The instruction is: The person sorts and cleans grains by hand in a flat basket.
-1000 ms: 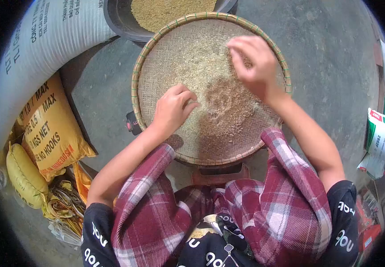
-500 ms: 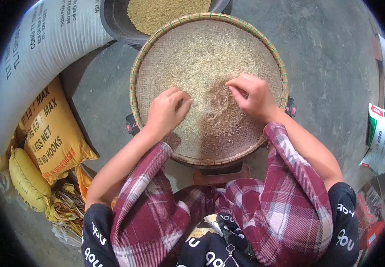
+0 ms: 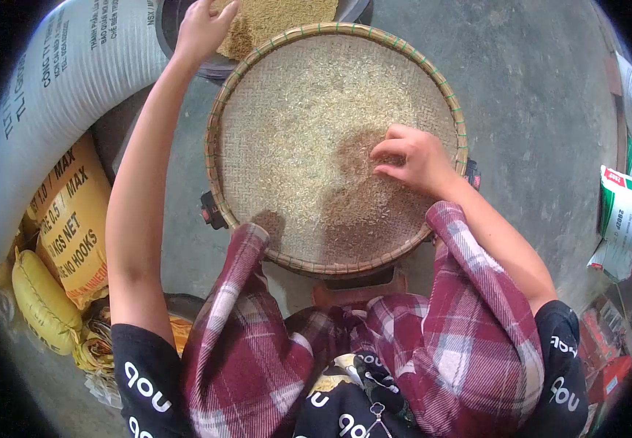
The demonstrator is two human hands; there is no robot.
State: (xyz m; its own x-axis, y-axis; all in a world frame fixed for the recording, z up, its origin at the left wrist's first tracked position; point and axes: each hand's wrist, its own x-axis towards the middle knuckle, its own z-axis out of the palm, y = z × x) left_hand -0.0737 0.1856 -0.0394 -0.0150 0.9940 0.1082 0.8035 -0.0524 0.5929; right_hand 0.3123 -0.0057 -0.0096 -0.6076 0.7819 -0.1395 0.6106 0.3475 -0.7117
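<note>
A round woven bamboo tray [image 3: 247, 131] with a green-laced rim lies before me, strewn with pale husked grain [image 3: 316, 109]. Above its right half hovers my right hand [image 3: 418, 159], fingers curved and thumb apart from them, with nothing visible between. My left hand [image 3: 203, 33] reaches over the left rim of a dark basin [image 3: 349, 13] at the top, which holds a heap of yellowish grain [image 3: 279, 20]. The thumb of that hand stands away from the fingers; the top edge of the view cuts off some fingertips. No grain shows in it.
A large white printed sack [image 3: 75, 73] leans at the left, with an orange sack [image 3: 75, 212] and a small yellow bag [image 3: 42, 303] below. Under the tray is a reddish stool [image 3: 363, 292]. White-and-green packets [image 3: 622, 219] lie at the right.
My left hand has moved from above the tray up and left to the basin. My right hand stays over the tray; its pinched fingers have parted.
</note>
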